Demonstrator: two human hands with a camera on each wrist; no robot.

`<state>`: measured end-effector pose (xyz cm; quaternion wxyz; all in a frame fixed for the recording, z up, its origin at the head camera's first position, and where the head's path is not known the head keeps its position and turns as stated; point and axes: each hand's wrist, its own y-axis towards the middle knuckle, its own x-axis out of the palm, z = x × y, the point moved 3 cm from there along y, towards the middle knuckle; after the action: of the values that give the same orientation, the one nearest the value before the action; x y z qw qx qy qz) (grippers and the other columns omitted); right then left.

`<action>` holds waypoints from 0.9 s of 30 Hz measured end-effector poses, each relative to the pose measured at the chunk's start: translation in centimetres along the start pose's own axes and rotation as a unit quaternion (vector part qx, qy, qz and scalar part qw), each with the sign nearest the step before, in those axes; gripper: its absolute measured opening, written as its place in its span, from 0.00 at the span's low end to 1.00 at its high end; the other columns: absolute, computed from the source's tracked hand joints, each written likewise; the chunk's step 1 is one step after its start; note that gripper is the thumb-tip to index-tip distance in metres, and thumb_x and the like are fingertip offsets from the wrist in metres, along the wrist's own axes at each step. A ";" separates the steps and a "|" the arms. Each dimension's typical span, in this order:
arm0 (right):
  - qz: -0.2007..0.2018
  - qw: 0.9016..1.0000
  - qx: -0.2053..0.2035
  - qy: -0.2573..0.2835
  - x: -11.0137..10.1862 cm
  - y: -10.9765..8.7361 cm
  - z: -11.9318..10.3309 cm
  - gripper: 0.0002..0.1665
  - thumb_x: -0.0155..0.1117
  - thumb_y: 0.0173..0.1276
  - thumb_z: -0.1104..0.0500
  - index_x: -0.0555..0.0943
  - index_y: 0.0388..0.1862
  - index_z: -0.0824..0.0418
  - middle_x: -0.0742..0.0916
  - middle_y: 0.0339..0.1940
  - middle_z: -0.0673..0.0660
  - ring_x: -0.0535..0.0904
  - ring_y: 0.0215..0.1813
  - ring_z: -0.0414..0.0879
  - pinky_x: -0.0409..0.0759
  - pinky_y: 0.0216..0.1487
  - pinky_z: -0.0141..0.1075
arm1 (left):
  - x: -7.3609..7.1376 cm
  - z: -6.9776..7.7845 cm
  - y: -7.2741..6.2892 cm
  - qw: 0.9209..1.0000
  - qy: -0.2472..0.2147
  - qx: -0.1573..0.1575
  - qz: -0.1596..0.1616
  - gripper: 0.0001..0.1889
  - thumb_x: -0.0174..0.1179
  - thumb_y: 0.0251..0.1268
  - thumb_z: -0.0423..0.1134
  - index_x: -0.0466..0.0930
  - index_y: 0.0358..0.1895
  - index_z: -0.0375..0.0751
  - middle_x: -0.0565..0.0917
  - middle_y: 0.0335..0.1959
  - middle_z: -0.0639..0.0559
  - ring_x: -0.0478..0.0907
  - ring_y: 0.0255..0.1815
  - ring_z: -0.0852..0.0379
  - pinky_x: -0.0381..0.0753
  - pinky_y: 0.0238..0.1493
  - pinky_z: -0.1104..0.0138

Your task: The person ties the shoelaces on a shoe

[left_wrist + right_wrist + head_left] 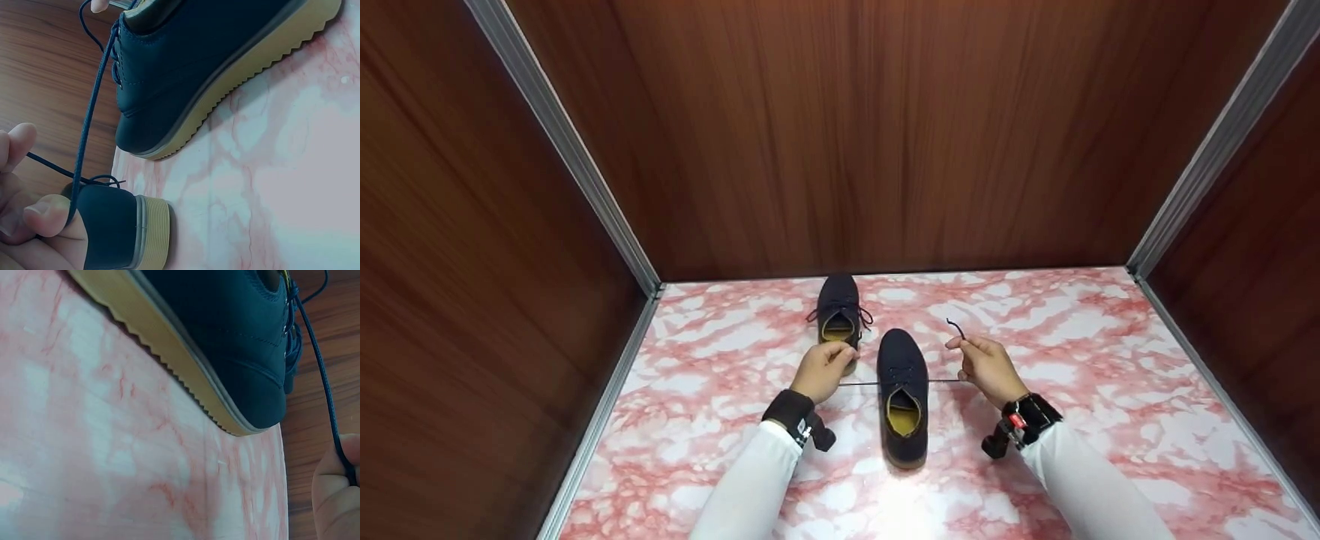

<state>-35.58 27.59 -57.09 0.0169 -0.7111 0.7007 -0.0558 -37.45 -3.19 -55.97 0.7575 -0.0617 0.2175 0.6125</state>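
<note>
A dark navy lace-up shoe (901,352) with a yellow insole stands upright between the hands, toe pointing away. Its lace is pulled out taut to both sides. My left hand (823,371) pinches the left stretch of the shoelace (860,384); in the left wrist view that lace (89,118) runs from the top eyelets to the thumb. On the other side my right hand (990,371) grips the right stretch, and a loose tip sticks up above the fingers. The right wrist view shows this lace (323,371) entering the curled fingers.
The matching shoe (838,291), its lace tied in a bow, stands farther back and to the left, partly behind the left hand. Red-and-white marbled surface (697,442) lies underneath. Brown wood-grain panels (840,150) with metal corner strips enclose the back and sides.
</note>
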 end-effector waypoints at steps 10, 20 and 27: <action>-0.009 1.000 0.009 -0.026 0.1 -0.1 0.3 0.19 0.45 0.86 0.60 0.78 0.58 0.74 0.65 0.15 0.44 0.61 0.18 0.36 0.77 0.32 0.32 | 0.3 -0.1 -0.1 1.000 -0.018 -0.013 -0.005 0.12 0.58 0.78 0.37 0.88 0.42 0.33 0.90 0.44 0.38 0.82 0.43 0.57 0.80 0.51 0.69; -0.017 0.999 0.015 -0.034 0.4 -0.1 0.2 0.20 0.44 0.87 0.59 0.80 0.60 0.69 0.65 0.16 0.44 0.61 0.18 0.36 0.81 0.35 0.33 | 1.2 -0.5 -0.4 0.997 -0.049 -0.056 -0.021 0.14 0.55 0.80 0.38 0.86 0.45 0.29 0.88 0.45 0.38 0.75 0.29 0.61 0.78 0.31 0.73; -0.032 0.999 0.007 -0.034 0.7 -0.2 0.0 0.22 0.44 0.87 0.59 0.77 0.65 0.72 0.65 0.16 0.45 0.62 0.19 0.37 0.84 0.39 0.35 | 2.1 -1.1 -1.0 0.987 -0.111 -0.094 -0.067 0.15 0.52 0.81 0.36 0.80 0.48 0.22 0.74 0.23 0.55 0.75 0.22 0.61 0.86 0.31 0.68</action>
<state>-35.38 26.88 -57.08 0.0437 -0.7342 0.6765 -0.0369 -36.47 -1.88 -58.00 0.8072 -0.0789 0.0691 0.5808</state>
